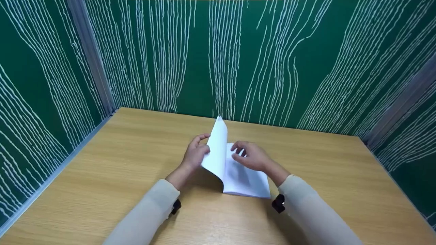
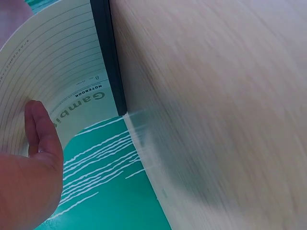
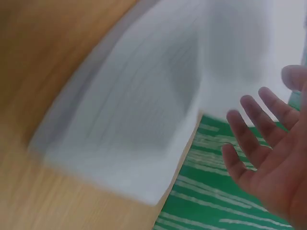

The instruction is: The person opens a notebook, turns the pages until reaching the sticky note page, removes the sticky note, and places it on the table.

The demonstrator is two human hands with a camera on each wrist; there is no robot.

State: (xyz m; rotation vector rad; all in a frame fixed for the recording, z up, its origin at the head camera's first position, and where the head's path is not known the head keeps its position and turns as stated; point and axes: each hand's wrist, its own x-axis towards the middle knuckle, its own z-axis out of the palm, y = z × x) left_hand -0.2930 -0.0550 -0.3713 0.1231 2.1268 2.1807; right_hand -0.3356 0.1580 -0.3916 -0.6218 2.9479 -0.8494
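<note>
A white-paged notebook (image 1: 247,180) lies on the table, part of it lifted upright on its left side. My left hand (image 1: 197,153) holds the raised part (image 1: 217,146) at its left edge, thumb on the near face. In the left wrist view, the notebook's lined outer face (image 2: 72,52) shows printed lettering and a dark spine (image 2: 106,52), with the left hand (image 2: 33,177) against it. My right hand (image 1: 251,156) hovers over the flat right page, fingers loosely bent and holding nothing. In the right wrist view, the right hand's fingers (image 3: 259,120) are spread beside the blurred pages (image 3: 139,96).
The notebook is on a wooden table (image 1: 119,163). Green panels with white wavy lines (image 1: 197,61) stand along the back and both sides. A grey post (image 1: 93,51) rises at the back left corner, and another (image 1: 402,98) at the right.
</note>
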